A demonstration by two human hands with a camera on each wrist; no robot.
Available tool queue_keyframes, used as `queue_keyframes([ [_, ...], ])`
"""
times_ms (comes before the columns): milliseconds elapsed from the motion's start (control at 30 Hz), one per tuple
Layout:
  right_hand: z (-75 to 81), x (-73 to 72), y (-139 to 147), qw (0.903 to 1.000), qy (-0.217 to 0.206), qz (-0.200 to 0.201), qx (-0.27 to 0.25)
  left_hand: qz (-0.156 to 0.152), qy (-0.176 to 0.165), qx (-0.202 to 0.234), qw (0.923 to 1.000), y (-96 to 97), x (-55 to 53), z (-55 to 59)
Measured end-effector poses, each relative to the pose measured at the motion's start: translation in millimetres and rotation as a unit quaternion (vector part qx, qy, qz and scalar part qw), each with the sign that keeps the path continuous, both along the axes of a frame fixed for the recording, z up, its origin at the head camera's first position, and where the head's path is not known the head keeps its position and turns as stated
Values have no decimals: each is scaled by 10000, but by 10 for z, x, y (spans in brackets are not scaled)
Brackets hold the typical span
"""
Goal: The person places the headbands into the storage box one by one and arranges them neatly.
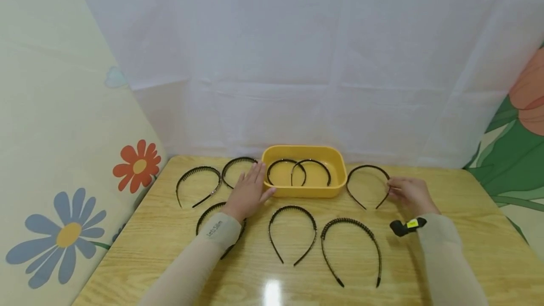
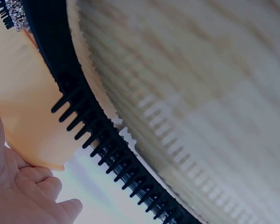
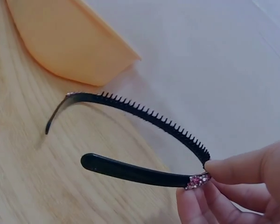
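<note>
Toothed black headband [image 2: 95, 122] close up; left hand [image 2: 28, 191] touching orange bin [image 2: 32, 98].

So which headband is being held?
The headband just right of the yellow box: the right hand pinches its side. The others lie in the box or on the table, in no grip.

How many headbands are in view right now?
8: two headbands in the yellow bin, two left of it, one partly under the left forearm, two in front of the bin, one in the right grip. Others might be hidden underneath.
</note>
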State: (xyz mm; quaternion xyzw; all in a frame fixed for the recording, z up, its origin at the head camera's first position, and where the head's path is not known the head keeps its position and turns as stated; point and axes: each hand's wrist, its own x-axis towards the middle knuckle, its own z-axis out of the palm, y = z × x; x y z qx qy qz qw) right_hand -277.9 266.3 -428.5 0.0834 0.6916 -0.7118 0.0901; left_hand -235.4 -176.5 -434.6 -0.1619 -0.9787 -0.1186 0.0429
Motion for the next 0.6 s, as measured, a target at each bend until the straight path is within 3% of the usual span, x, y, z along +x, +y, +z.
queue_keyframes([
  [333,20,-12,-12,9975,-115,-450,-541,4,24,-39,10000,4,-6,-4],
  [600,159,-4,-85,9893,-71,-921,-1127,16,27,-52,10000,3,-5,-2],
])
